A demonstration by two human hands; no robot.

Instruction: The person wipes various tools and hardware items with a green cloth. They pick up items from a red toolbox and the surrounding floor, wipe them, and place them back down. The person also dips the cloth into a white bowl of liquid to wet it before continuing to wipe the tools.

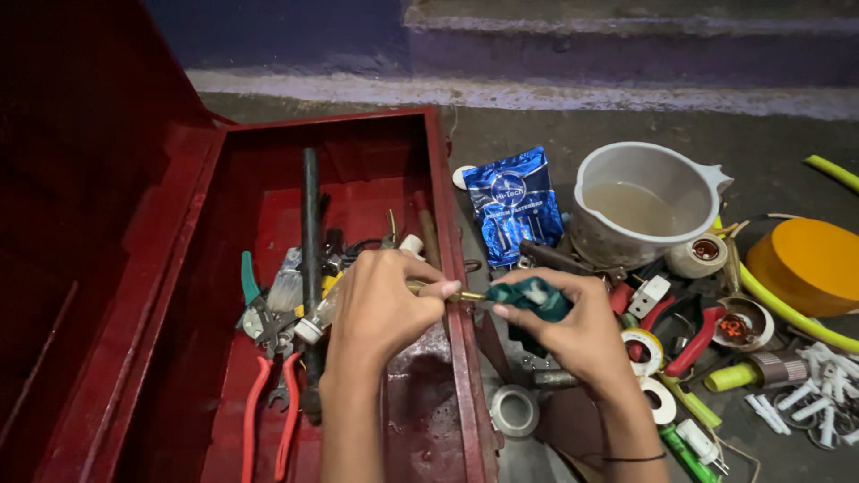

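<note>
Grey concrete floor (537, 143) runs under everything, with a pale step edge across the top of the frame. Nearest, at lower centre, two bare forearms rise into view. One left hand (380, 304) is curled around a slim brass-coloured rod (456, 293), thumb and forefinger pinching it near its tip. One right hand (573, 326) is closed around a crumpled teal cloth (537, 300), pressed against the end of that rod; the two hands meet just above the right wall of one open red metal toolbox (447, 224), which fills the left half of the frame.

Inside the box, lower left, lies one pair of red-handled pliers (268, 420), with one green-handled tool (249, 282) above it and one long black bar (310, 268) running up the middle.

Right of the hands, on the floor, at least three rolls of tape show: one silver (514, 410) and two white (646, 344). A heap of white plastic plugs (819, 385) sits at the right edge.

Farther up, one blue foil packet (512, 204), one grey bowl (658, 170) holding murky liquid, and one orange disc (810, 264) at the far right.
</note>
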